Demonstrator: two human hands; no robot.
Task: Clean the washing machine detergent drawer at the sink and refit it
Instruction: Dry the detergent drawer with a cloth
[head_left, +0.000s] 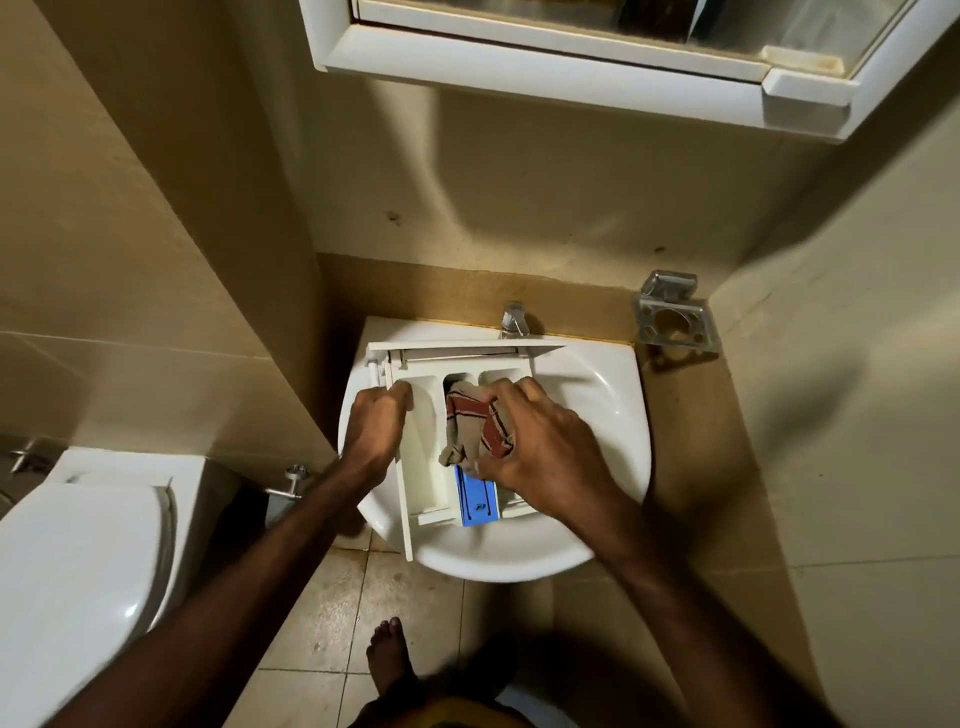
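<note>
Head view: your left hand (375, 422) grips the drawer (422, 467) at nine o'clock; your right hand (540, 441) clutches the cloth (475, 423) inside. Hard scrubbing could tip it off the sink (613, 415).

Head view, steeply downward, near sink (613, 415)
</note>
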